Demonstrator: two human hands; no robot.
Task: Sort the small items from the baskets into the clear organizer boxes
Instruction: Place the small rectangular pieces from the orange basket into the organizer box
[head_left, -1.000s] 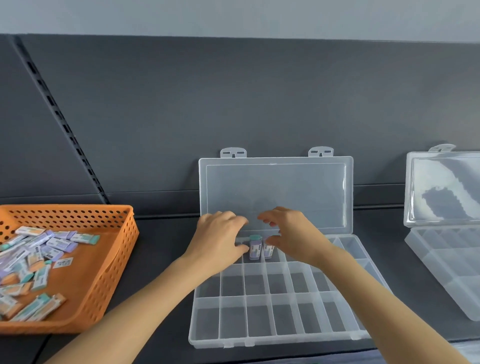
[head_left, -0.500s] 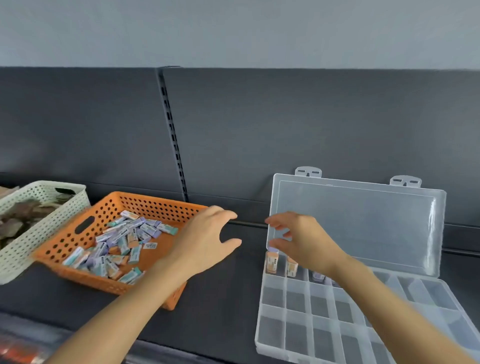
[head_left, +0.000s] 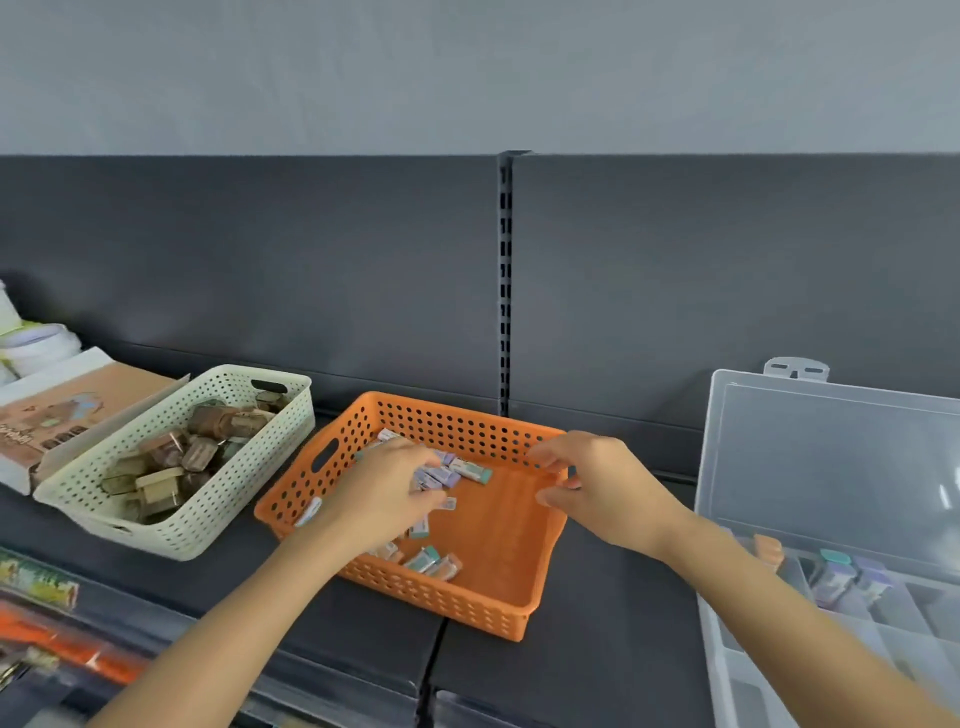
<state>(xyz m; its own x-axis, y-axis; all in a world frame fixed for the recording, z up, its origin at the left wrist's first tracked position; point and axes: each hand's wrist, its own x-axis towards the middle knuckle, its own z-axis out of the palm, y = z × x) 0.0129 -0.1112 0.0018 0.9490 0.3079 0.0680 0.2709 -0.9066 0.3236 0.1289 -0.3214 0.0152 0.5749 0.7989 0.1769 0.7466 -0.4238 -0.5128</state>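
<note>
An orange perforated basket (head_left: 483, 603) sits in the middle of the dark shelf with several small purple, teal and orange packets (head_left: 470, 470) in it. My left hand (head_left: 384, 493) is inside the basket, fingers curled down over the packets; whether it grips one is hidden. My right hand (head_left: 597, 491) hovers over the basket's right rim, fingers apart and holding nothing. At the right stands a clear organizer box (head_left: 831, 467) with its lid up. Its back compartments hold a few small packets (head_left: 836, 577).
A cream perforated basket (head_left: 218, 499) with several brown wooden pieces stands left of the orange one. A brown and white cardboard box (head_left: 57, 410) lies at the far left. Below the shelf edge, coloured packages show at the lower left (head_left: 47, 623).
Both hands left the organizer's back compartments and swung left to the orange basket. My view turned left, bringing the cream basket and cardboard box in.
</note>
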